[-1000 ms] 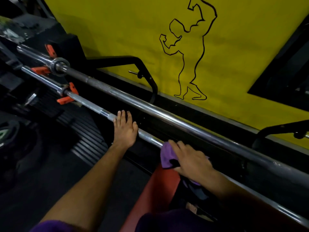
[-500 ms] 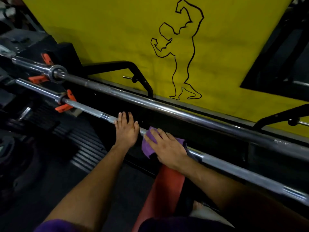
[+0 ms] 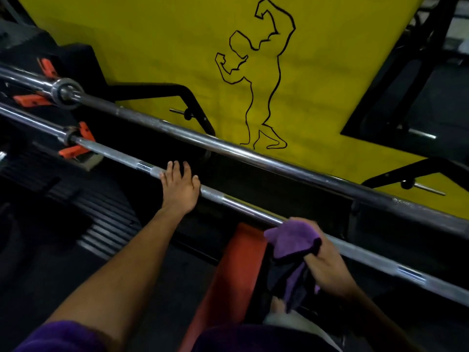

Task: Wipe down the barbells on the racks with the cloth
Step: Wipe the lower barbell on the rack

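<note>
Since half a second back the right hand [image 3: 327,265] has slid the cloth [image 3: 294,247] away from the left hand [image 3: 179,189], down the bar toward 4 o'clock, so the two hands that were nearly touching are now well apart.

Biggest thing in view is the yellow wall [image 3: 152,47] filling 12 o'clock, with a black outline drawing of a flexing bodybuilder [image 3: 261,80] on it. Next come two barbells running diagonally from 9 to 4 o'clock. The far barbell [image 3: 228,148] is the darker one, sitting closer to the wall. The near barbell [image 3: 127,158] is shinier and it's the one getting wiped. A red bench pad [image 3: 236,273] sits under it at 6 o'clock. Orange clips [image 3: 76,146] hang around the bar ends at 9 o'clock.

Left hand lies on top of the near barbell around the middle of the view, fingers straight and close together over the bar. Right hand at 5 o'clock grips the purple cloth bunched against that same bar, with some of it hanging down below the fist.
</note>
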Demonstrator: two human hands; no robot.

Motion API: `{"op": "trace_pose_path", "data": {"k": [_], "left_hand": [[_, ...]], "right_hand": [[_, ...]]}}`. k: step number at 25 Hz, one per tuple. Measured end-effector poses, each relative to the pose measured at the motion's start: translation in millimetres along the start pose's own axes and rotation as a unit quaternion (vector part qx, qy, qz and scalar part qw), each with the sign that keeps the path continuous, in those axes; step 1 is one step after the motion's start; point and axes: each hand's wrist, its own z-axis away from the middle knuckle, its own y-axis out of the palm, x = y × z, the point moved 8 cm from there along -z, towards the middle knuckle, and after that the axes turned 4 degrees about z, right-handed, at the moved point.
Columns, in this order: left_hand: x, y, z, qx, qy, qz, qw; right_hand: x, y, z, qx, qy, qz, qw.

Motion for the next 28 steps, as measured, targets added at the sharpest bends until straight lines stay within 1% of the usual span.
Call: {"op": "trace_pose_path", "data": {"k": [2, 3, 4, 5, 6, 7, 8, 9, 10, 11, 12, 13, 14, 15, 16, 17, 18, 19, 20, 21, 22, 24, 25, 26, 28], "left_hand": [[1.2, -1.9, -0.8, 0.009, -0.005, 0.003, 1.0], [3.1, -2.9, -1.5, 0.019, -0.015, 0.006, 1.0], [0.9, -4.6, -0.1, 0.03, -0.021, 0.011, 0.999], [-6.4, -8.3, 4.5, 0.028, -0.009, 0.016, 0.999], [-21.1, -14.8, 14.1, 0.012, 0.026, 0.037, 0.999], [-42.5, -19.1, 29.6, 0.002, 0.081, 0.09, 0.993], [-71.0, -22.8, 54.7, 0.029, 0.146, 0.193, 0.97], [-100.7, -20.7, 86.2, 0.097, 0.187, 0.317, 0.925], [-127.8, -14.7, 119.5, 0.187, 0.193, 0.408, 0.873], [-149.2, -10.2, 146.2, 0.252, 0.187, 0.461, 0.83], [-162.9, -7.0, 161.4, 0.275, 0.171, 0.495, 0.806], [-167.3, -2.0, 166.0, 0.264, 0.146, 0.52, 0.799], [-166.8, 0.1, 165.0, 0.241, 0.124, 0.535, 0.8], [-162.8, -1.7, 161.1, 0.218, 0.108, 0.536, 0.808], [-158.7, -4.9, 157.5, 0.204, 0.107, 0.528, 0.817], [-156.5, -9.2, 154.9, 0.197, 0.118, 0.511, 0.828], [-156.3, -14.9, 154.7, 0.196, 0.138, 0.487, 0.84], [-156.7, -19.9, 156.6, 0.198, 0.16, 0.466, 0.847], [-157.3, -22.5, 159.6, 0.202, 0.177, 0.457, 0.848], [-157.7, -24.1, 162.9, 0.204, 0.186, 0.456, 0.846], [-159.0, -26.5, 166.6, 0.205, 0.196, 0.457, 0.843], [-163.0, -25.8, 174.1, 0.207, 0.224, 0.445, 0.842], [-164.8, -23.8, 178.6, 0.204, 0.241, 0.435, 0.843], [-166.0, -22.3, 183.6, 0.191, 0.258, 0.428, 0.845], [-164.3, -22.7, 192.8, 0.149, 0.274, 0.427, 0.849]], "right_hand": [[-1.9, -20.6, 6.7, -0.067, 0.058, -0.12, 0.989], [-16.0, -26.3, 10.4, -0.1, 0.108, -0.185, 0.972], [-29.6, -27.7, 14.9, -0.129, 0.159, -0.252, 0.946], [-40.9, -24.5, 17.5, -0.138, 0.19, -0.313, 0.92], [-43.5, -19.7, 17.8, -0.125, 0.198, -0.355, 0.905], [-45.1, -14.1, 15.9, -0.104, 0.192, -0.379, 0.899], [-41.3, -11.2, 15.1, -0.095, 0.188, -0.396, 0.894], [-40.2, -7.0, 15.4, -0.085, 0.182, -0.405, 0.892], [-38.2, -4.2, 15.5, -0.077, 0.17, -0.42, 0.888], [-34.1, 0.3, 14.1, -0.067, 0.163, -0.447, 0.877], [-32.2, 3.0, 14.4, -0.061, 0.157, -0.461, 0.871], [-33.2, 2.7, 14.3, -0.055, 0.149, -0.445, 0.881], [-29.4, -0.1, 13.8, -0.04, 0.136, -0.4, 0.905], [-21.7, -7.2, 15.2, -0.009, 0.097, -0.303, 0.948], [-13.3, -11.2, 13.6, 0.041, 0.076, -0.198, 0.976], [-7.2, -14.3, 13.8, 0.113, 0.053, -0.094, 0.988], [-7.7, -18.3, 15.9, 0.181, 0.048, -0.051, 0.981], [-7.8, -24.5, 20.7, 0.228, 0.053, -0.045, 0.971], [-3.5, -30.0, 22.6, 0.246, 0.055, -0.052, 0.966], [3.3, -30.6, 23.3, 0.241, 0.045, -0.041, 0.969], [6.0, -26.4, 22.5, 0.221, 0.028, -0.002, 0.975], [8.8, -4.8, 21.6, 0.18, -0.001, 0.123, 0.976], [6.2, 6.3, 20.3, 0.166, 0.008, 0.163, 0.972], [3.0, 14.5, 18.8, 0.161, 0.024, 0.176, 0.971], [-0.5, 21.8, 16.5, 0.166, 0.041, 0.153, 0.973]]}}
